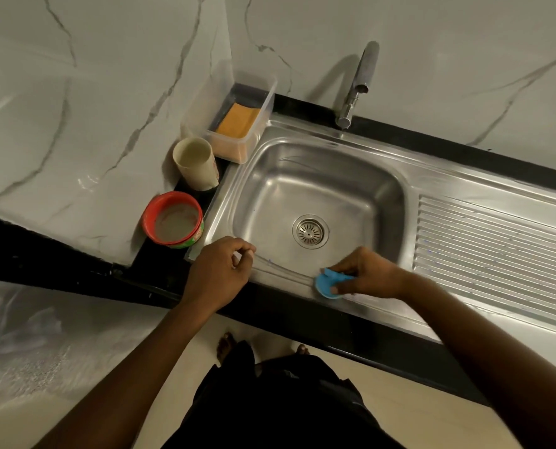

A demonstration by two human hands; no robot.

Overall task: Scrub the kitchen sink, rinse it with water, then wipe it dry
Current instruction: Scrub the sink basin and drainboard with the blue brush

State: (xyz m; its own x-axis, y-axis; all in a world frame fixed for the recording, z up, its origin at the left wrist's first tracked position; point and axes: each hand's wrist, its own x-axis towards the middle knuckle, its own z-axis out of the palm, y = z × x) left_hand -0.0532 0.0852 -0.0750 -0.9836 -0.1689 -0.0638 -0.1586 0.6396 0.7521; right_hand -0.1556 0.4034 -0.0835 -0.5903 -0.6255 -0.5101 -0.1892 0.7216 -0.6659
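Left hand (220,270) loosely curled, empty; right hand (369,275) fingers (345,264) grip one scrubber (326,284) on one sink (335,189)

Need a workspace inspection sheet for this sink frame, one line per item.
Surface: steel sink with drainboard, set in a black counter.
Job's things: blue scrubber on the sink's front rim; tap not running.
Clutter: red tub, cup, clear box holding an orange pad, all left of the sink.
Hands: right hand grips the scrubber; left hand rests loosely curled on the rim, holding nothing.
Cables: nothing seen.
Surroundings: marble wall, pale floor.
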